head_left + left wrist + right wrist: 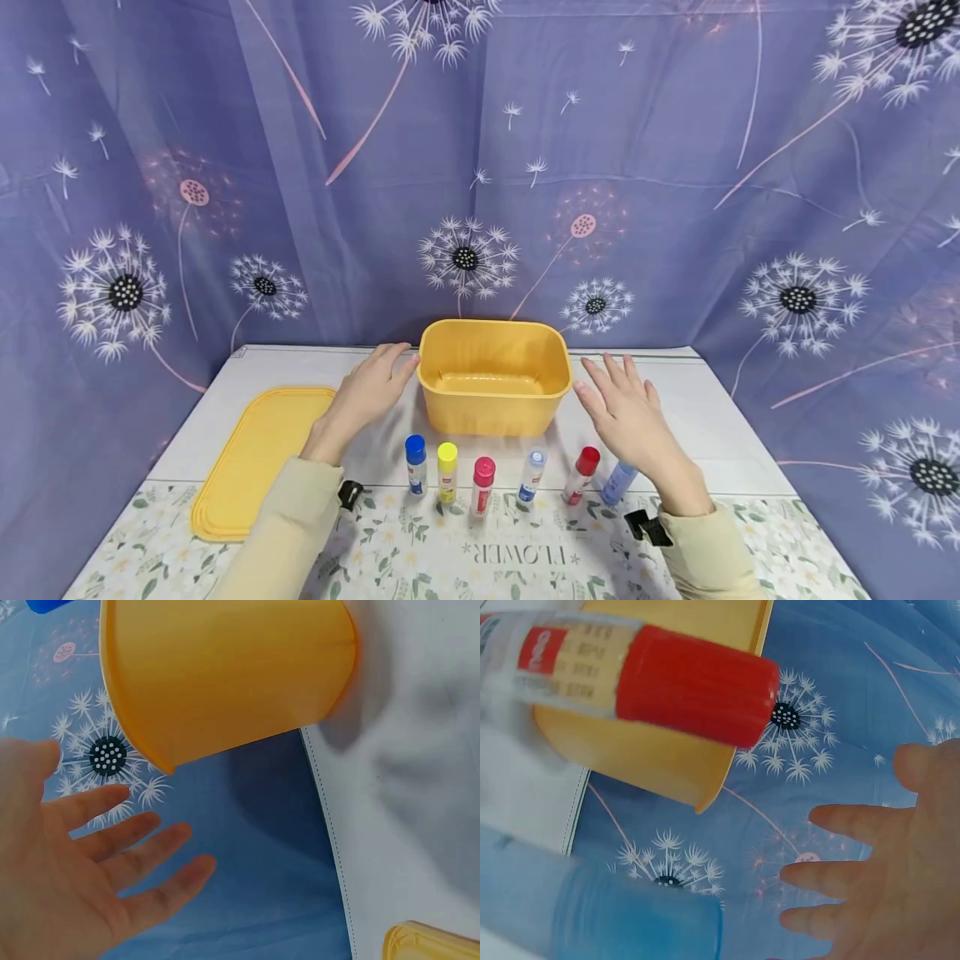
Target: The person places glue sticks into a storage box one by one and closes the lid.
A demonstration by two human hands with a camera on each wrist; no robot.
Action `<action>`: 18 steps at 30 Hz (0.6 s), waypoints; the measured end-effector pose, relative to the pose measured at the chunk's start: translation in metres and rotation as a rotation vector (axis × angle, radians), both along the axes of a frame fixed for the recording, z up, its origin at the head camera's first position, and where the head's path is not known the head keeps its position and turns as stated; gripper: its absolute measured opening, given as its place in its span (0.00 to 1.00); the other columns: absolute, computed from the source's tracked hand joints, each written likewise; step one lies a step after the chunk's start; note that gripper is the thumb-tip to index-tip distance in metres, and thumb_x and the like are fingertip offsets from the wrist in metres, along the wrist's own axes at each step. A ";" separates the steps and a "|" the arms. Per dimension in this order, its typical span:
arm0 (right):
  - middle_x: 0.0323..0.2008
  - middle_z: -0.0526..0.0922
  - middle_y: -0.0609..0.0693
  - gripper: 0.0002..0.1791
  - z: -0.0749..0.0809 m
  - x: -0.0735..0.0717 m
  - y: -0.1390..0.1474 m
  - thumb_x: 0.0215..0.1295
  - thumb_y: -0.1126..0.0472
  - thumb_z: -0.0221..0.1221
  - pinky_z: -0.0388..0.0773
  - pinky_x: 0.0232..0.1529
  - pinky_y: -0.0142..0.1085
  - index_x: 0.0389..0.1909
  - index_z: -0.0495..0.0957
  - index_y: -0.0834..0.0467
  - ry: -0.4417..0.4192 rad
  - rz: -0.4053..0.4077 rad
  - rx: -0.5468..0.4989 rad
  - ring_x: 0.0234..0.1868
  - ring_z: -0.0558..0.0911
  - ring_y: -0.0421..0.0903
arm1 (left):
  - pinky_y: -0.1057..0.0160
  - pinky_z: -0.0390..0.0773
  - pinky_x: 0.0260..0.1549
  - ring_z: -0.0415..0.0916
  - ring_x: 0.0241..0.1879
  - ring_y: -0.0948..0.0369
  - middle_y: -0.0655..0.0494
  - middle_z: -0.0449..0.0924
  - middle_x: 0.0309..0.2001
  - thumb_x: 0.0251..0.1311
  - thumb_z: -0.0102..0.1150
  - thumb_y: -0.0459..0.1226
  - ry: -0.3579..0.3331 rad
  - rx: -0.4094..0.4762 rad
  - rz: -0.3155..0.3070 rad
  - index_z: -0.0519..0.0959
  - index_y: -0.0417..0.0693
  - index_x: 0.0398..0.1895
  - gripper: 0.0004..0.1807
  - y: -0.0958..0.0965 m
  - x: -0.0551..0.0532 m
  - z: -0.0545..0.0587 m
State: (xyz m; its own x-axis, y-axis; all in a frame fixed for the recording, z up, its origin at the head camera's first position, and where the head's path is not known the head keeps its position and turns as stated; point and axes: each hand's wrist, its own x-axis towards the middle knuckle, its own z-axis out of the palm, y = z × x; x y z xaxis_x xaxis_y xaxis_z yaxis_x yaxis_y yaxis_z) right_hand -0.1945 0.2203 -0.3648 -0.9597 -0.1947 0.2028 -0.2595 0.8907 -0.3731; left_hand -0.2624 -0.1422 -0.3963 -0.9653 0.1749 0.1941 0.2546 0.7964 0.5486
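A yellow plastic bin point(495, 414) stands upright at the back of the table, with nothing visible inside. My left hand point(367, 396) is beside its left wall, fingers extended; in the left wrist view a gap separates the hand point(82, 870) from the bin point(225, 675). On the other side my right hand point(626, 417) hovers with fingers spread, holding nothing. A row of upright glue sticks stands in front: blue-capped point(416, 465), yellow-capped point(447, 472), pink-capped point(483, 485), clear-capped point(532, 475) and red-capped point(581, 475). A light blue one point(618, 483) is partly hidden by my right hand.
A yellow lid point(247, 467) lies flat on the left of the table, partly covered by my left arm. The table has a white back part and a floral cloth point(525, 575) in front. A purple dandelion-print curtain point(375, 250) encloses the back and sides.
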 end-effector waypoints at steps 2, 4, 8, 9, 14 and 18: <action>0.74 0.50 0.65 0.36 0.000 0.001 0.003 0.76 0.38 0.35 0.37 0.63 0.69 0.74 0.59 0.57 0.010 0.011 -0.008 0.74 0.39 0.65 | 0.39 0.65 0.58 0.66 0.63 0.44 0.44 0.67 0.66 0.74 0.40 0.54 -0.004 0.027 0.005 0.67 0.44 0.69 0.30 0.001 -0.001 0.001; 0.74 0.51 0.65 0.35 -0.001 0.003 0.006 0.76 0.39 0.37 0.38 0.63 0.69 0.73 0.60 0.57 0.024 0.025 -0.022 0.74 0.39 0.65 | 0.41 0.67 0.57 0.69 0.60 0.44 0.43 0.70 0.63 0.74 0.41 0.53 0.003 0.057 0.009 0.69 0.43 0.67 0.30 0.002 -0.004 0.001; 0.73 0.52 0.65 0.33 -0.003 0.004 0.012 0.77 0.41 0.40 0.41 0.64 0.68 0.73 0.61 0.58 0.051 0.067 -0.047 0.74 0.41 0.65 | 0.45 0.72 0.53 0.75 0.53 0.46 0.41 0.76 0.56 0.74 0.44 0.50 0.034 0.101 0.002 0.72 0.38 0.63 0.27 0.004 -0.011 0.001; 0.73 0.53 0.65 0.33 -0.004 0.004 0.013 0.77 0.42 0.41 0.41 0.64 0.68 0.72 0.61 0.58 0.058 0.077 -0.050 0.74 0.42 0.65 | 0.46 0.73 0.52 0.76 0.52 0.47 0.42 0.77 0.54 0.74 0.45 0.49 0.040 0.110 0.000 0.73 0.38 0.62 0.26 0.004 -0.013 0.001; 0.72 0.55 0.66 0.31 -0.008 0.004 0.021 0.76 0.46 0.45 0.45 0.66 0.64 0.71 0.62 0.61 0.093 0.125 -0.076 0.74 0.46 0.65 | 0.51 0.76 0.48 0.78 0.47 0.51 0.45 0.81 0.49 0.73 0.47 0.47 0.037 0.148 0.003 0.75 0.38 0.58 0.23 0.006 -0.024 0.000; 0.72 0.57 0.65 0.30 -0.010 0.006 0.027 0.75 0.48 0.49 0.48 0.66 0.64 0.70 0.64 0.61 0.116 0.149 -0.096 0.73 0.49 0.64 | 0.57 0.81 0.33 0.81 0.33 0.54 0.47 0.82 0.40 0.73 0.48 0.46 0.000 0.210 0.007 0.76 0.39 0.55 0.20 0.008 -0.030 -0.002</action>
State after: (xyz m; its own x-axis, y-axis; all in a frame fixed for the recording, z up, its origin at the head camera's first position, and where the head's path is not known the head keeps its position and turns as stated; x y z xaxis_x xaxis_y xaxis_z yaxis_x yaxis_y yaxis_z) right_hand -0.1887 0.2478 -0.3752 -0.8908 -0.3070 0.3349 -0.4318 0.8014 -0.4139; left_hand -0.2927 -0.1338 -0.3984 -0.9663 0.1235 0.2258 0.2494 0.6663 0.7028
